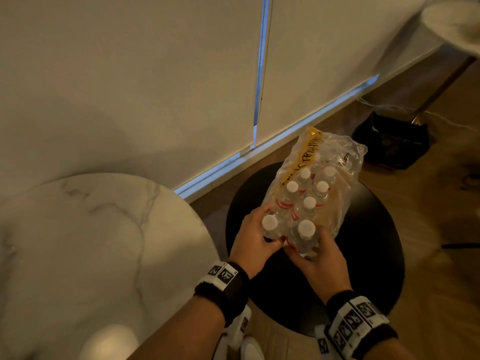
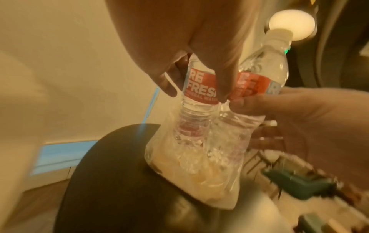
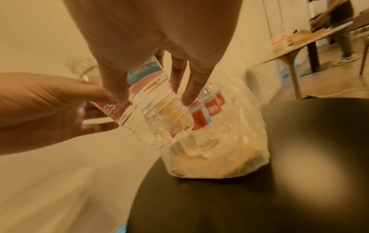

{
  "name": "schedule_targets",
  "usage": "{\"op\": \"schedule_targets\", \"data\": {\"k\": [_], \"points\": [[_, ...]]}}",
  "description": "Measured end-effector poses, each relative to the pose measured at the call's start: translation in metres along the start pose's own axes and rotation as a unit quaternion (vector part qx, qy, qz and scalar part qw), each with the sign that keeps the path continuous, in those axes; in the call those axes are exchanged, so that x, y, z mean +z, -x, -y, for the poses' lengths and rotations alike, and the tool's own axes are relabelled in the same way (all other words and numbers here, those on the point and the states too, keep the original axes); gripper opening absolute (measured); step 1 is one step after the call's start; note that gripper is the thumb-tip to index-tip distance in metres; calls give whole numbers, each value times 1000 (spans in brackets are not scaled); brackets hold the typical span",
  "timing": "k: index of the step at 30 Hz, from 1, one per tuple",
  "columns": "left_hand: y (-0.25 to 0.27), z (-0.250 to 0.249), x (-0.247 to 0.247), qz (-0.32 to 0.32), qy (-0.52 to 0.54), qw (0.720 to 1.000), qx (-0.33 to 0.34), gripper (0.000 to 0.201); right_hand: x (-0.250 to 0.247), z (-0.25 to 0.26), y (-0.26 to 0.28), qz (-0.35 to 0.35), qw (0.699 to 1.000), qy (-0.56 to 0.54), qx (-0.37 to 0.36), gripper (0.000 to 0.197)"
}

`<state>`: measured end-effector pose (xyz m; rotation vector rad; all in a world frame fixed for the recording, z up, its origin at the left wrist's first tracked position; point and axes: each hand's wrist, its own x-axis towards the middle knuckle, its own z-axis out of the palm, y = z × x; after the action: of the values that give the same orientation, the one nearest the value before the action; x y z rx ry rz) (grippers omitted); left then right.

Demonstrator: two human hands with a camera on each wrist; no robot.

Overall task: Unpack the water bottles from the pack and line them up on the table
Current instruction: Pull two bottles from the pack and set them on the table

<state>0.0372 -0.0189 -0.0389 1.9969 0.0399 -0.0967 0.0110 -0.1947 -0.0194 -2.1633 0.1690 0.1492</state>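
A clear plastic pack [image 1: 335, 162] with several white-capped water bottles stands on a round black stool [image 1: 376, 255]. My left hand [image 1: 255, 236] grips one red-labelled bottle [image 1: 270, 226] at the pack's near left corner. My right hand [image 1: 315, 253] grips the bottle beside it [image 1: 305, 233]. In the left wrist view the left-hand bottle [image 2: 196, 100] and the right-hand bottle [image 2: 259, 74] rise above the torn wrap [image 2: 199, 173]. In the right wrist view my right fingers [image 3: 191, 88] curl round the lifted bottle [image 3: 157, 113], above the pack [image 3: 229, 141].
A round white marble table [image 1: 91, 242] sits just left of the stool. A white wall with a baseboard runs behind. A black bag [image 1: 392, 141] lies on the wooden floor at the right. A wooden table [image 3: 311, 36] and a person's legs show far off.
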Motion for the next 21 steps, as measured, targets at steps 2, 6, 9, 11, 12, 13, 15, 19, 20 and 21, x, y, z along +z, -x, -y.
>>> {"op": "schedule_targets", "data": {"k": [2, 6, 9, 11, 12, 13, 15, 19, 20, 21], "points": [[31, -7, -28, -34, 52, 998, -4, 66, 1, 25, 24, 20, 999, 11, -28, 62], [110, -5, -98, -80, 142, 986, -34, 53, 41, 71, 75, 140, 990, -6, -28, 62], [176, 20, -156, -135, 122, 981, -68, 52, 104, 103, 116, 234, 971, 18, -41, 66], [221, 45, -197, -184, 98, 973, -101, 53, 156, 123, 145, 263, 962, 25, -65, 67], [241, 58, -217, -206, 87, 967, -118, 54, 183, 131, 159, 273, 959, 24, -77, 67], [259, 70, -237, -227, 78, 962, -133, 54, 209, 140, 171, 283, 956, 15, -83, 65], [288, 94, -272, -264, 64, 950, -155, 54, 258, 157, 191, 302, 950, -12, -81, 57], [325, 132, -326, -302, 56, 932, -192, 50, 334, 193, 218, 321, 942, -39, -88, 52], [330, 141, -334, -306, 59, 929, -200, 49, 348, 199, 221, 322, 941, -41, -97, 52], [333, 147, -340, -309, 62, 927, -204, 48, 358, 205, 223, 323, 940, -41, -103, 51]]}}
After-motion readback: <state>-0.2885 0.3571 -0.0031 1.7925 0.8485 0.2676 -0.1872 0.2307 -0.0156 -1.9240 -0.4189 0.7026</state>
